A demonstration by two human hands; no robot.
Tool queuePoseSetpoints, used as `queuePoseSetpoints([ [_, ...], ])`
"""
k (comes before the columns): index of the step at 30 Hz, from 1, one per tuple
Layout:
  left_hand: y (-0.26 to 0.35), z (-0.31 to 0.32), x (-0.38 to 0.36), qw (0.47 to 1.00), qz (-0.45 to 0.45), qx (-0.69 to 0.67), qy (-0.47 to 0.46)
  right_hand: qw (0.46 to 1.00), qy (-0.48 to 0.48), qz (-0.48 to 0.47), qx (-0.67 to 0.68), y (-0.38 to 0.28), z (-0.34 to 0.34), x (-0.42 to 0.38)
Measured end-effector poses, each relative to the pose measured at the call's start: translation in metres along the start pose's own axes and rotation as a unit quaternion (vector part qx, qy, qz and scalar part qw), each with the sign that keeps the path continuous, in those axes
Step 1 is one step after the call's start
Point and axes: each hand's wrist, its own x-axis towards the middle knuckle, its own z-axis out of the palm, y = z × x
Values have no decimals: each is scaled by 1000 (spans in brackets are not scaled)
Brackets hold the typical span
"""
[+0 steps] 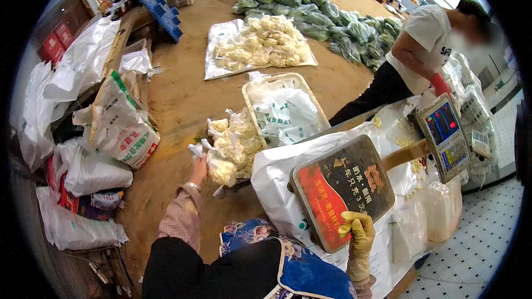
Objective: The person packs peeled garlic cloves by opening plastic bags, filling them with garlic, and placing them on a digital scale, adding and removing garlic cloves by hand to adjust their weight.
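My left hand (198,169), bare, is closed on the top of a clear plastic bag of pale pieces (221,170), beside more such bags (238,135) heaped near the white crate. On the right, my right hand (357,227) wears a yellowish glove, with its fingers bent together over the near edge of the weighing scale (343,188); whether anything is between them is too small to tell. The scale's plate is black and red, and its lit display (443,135) stands on a post at the right. White plastic sheeting (277,174) lies under the scale.
A white crate (252,102) holds white printed bags. Beyond it, bagged pale pieces (266,44) are piled on a sheet, with green bagged vegetables (310,8) behind. White sacks (94,169) line the left. A person in a white shirt (424,33) bends at the right.
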Motion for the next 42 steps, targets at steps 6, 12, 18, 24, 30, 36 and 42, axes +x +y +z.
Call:
queuePoseSetpoints([
  [6, 52, 27, 72, 976, -58, -200, -58, 996, 90, 15, 7, 4, 4, -5],
  [12, 60, 46, 69, 953, -82, -224, -188, 975, 203, 26, -82, 76, -38, -56],
  [18, 166, 69, 33, 962, 20, -205, -181, 740, 303, 253, -544, 150, -92, -135],
  [24, 246, 91, -20, 924, 117, -265, -251, 807, 237, 305, -446, 113, -137, -141],
  [30, 307, 125, -123, 864, 172, -326, -344, 749, 370, 110, -538, 139, -186, -109],
  [36, 341, 159, -221, 841, 220, -248, -427, 710, 272, 66, -646, 154, -195, -84],
  [42, 328, 188, -289, 818, 162, -176, -523, 811, 236, 52, -533, 143, -214, -92],
])
